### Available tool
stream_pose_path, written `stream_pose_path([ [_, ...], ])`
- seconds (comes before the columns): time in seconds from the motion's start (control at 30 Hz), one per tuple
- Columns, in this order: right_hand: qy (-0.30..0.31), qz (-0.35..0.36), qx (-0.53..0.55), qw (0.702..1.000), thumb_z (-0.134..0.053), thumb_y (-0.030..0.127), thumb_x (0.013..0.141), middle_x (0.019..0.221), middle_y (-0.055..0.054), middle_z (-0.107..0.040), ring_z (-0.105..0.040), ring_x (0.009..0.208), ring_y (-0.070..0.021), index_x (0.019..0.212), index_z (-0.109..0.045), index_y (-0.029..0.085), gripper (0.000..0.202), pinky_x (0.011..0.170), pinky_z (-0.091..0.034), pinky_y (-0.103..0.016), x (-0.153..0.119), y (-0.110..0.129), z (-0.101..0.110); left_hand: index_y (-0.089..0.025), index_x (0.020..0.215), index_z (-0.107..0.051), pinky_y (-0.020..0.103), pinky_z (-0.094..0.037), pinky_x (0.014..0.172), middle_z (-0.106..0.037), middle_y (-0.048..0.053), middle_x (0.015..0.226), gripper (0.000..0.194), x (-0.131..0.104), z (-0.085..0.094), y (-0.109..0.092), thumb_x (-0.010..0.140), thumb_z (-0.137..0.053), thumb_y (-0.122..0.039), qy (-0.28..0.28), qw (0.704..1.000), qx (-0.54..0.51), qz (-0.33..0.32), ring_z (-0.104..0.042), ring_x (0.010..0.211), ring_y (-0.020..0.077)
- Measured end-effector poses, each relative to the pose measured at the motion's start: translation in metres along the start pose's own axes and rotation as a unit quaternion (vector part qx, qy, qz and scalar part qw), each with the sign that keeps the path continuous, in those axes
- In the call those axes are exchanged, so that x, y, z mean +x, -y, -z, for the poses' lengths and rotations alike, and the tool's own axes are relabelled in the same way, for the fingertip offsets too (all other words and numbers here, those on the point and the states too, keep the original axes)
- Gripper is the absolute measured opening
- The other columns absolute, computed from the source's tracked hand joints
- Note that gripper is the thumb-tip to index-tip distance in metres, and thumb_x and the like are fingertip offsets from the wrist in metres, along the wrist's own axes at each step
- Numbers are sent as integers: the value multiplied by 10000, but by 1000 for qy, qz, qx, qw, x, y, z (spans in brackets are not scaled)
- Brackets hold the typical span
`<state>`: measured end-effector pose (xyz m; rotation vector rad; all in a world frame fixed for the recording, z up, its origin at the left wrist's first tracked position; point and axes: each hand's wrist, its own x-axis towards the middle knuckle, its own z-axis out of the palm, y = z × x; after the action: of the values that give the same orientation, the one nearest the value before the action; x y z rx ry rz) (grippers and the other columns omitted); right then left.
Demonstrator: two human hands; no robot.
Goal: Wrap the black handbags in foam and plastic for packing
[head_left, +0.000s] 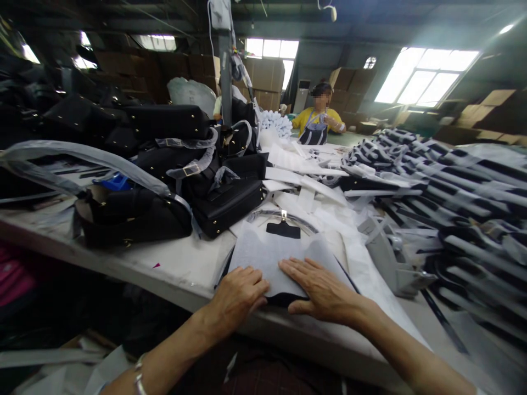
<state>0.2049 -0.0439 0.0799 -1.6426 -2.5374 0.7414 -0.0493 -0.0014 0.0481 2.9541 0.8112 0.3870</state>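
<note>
A black bag lies at the table's front edge with a sheet of thin white paper (263, 249) over it. Its black flap with a gold clasp (284, 222) shows above the paper, and a wrapped handle (307, 220) curves behind. On the left part of the sheet, my left hand (242, 288) has its fingers bent together at the paper's near edge; what they grip, if anything, is hidden. My right hand (319, 288) lies flat on the right part of the paper, fingers stretched out and thumb near the bag's lower edge.
Black bags (226, 206) with wrapped handles are piled to the left on the white table (181, 274). A grey tape dispenser (391, 260) stands at right, beside a heap of wrapped straps (465, 186). Across the table, a person in yellow (307, 118) handles a dark bag.
</note>
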Motion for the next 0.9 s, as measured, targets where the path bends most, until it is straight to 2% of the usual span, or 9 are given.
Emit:
stream_pose_path([
  [0.1, -2, -7, 1, 1000, -650, 635, 807, 1586, -125, -284, -248, 1467, -315, 1553, -249, 209, 947, 1206, -142, -531, -1, 2, -9, -288, 1174, -590, 287, -410, 757, -592, -3, 929, 314, -1, 2, 13, 878, -693, -307, -4, 999, -41, -19, -562, 834, 163],
  [0.2, -5, -11, 4, 1000, -706, 577, 779, 1592, -135, -263, -225, 1473, -320, 1556, -239, 210, 978, 1205, -140, -536, 0, 3, -15, -270, 1121, -638, 271, -422, 742, -610, 5, 910, 287, 6, 13, 19, 893, -652, -443, 7, 997, -68, -26, -589, 836, 166],
  [0.27, -9, -9, 3, 1000, -728, 558, 762, 1594, -137, -255, -212, 1476, -323, 1555, -243, 207, 993, 1207, -132, -540, 1, 4, -17, -236, 1079, -649, 271, -437, 708, -634, 8, 871, 318, 19, 23, 15, 925, -573, -504, 33, 997, -66, -14, -622, 824, 180],
  [0.37, -12, -10, -3, 1000, -734, 575, 747, 1598, -150, -235, -181, 1484, -320, 1553, -240, 165, 1030, 1217, -113, -526, 1, 2, -22, -201, 1026, -625, 277, -448, 630, -653, 14, 870, 216, 43, 27, 1, 989, -491, -366, 57, 998, -18, 23, -648, 756, 193],
  [0.47, -16, -7, 14, 1000, -704, 660, 736, 1594, -181, -219, -168, 1485, -331, 1550, -233, 122, 1083, 1219, -103, -531, 0, -3, -23, -195, 1018, -591, 288, -482, 643, -648, 17, 931, 91, 59, 12, -10, 954, -530, -219, 55, 998, -10, 23, -651, 779, 198],
  [0.57, -24, 6, 72, 997, -609, 720, 787, 1586, -168, -256, -193, 1479, -329, 1542, -273, 141, 1009, 1217, -98, -546, -2, -9, -22, -187, 1031, -566, 338, -519, 773, -646, 33, 977, 111, 57, -11, -10, 923, -577, -211, 26, 999, -38, 4, -635, 901, 220],
  [0.7, -54, 3, 166, 985, -356, 573, 994, 1555, -77, -369, -265, 1466, -256, 1505, -378, 226, 618, 1222, -105, -531, -1, -16, -21, -185, 1085, -535, 383, -489, 939, -633, 61, 1134, 165, 44, -29, -3, 924, -544, -151, -32, 995, -91, -28, -602, 1056, 221],
  [0.8, -84, -12, 169, 982, -316, 489, 1028, 1497, -66, -467, -341, 1434, -251, 1444, -481, 233, 516, 1218, -144, -534, 4, -17, -28, -190, 1128, -527, 325, -486, 951, -651, 44, 1117, 205, 38, -31, 0, 941, -491, -112, -54, 987, -143, -44, -618, 1044, 182],
  [0.9, -114, -14, 110, 987, -358, 458, 1024, 1449, -83, -524, -405, 1396, -268, 1399, -539, 213, 483, 1203, -213, -538, 8, -16, -37, -187, 1048, -563, 299, -509, 887, -686, 37, 1014, 142, 38, -32, 0, 966, -457, -140, -70, 986, -147, -46, -650, 954, 178],
])
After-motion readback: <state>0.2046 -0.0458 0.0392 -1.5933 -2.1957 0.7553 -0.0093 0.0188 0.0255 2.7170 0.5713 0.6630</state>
